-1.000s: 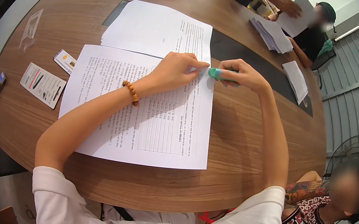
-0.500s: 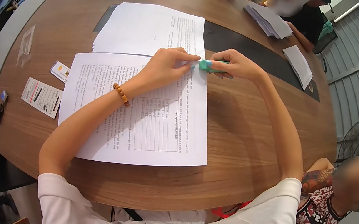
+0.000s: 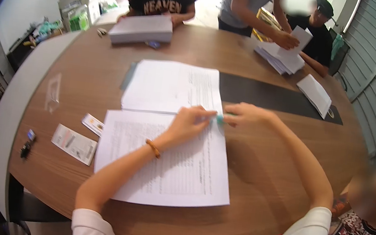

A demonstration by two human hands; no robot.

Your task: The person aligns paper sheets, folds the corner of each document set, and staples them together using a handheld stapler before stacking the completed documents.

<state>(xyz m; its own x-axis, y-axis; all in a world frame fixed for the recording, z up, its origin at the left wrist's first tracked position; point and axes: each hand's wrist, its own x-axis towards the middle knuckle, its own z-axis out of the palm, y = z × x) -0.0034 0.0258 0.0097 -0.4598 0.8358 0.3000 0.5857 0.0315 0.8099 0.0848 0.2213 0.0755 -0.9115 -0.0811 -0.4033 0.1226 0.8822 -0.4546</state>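
At top corner of printed sheets [image 3: 171,168], right hand [image 3: 244,114] gripping green tool [image 3: 220,119] (mostly hidden by fingers), left hand [image 3: 192,120] pressing paper, fingers spread, cards [image 3: 74,144] left of sheets.

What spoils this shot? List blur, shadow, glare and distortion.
Head view: the table edge bows and the corners go black; print on the near sheet is too blurred to read; the right hand looks soft; the left forearm shades the sheet; the bright opening behind is washed out.
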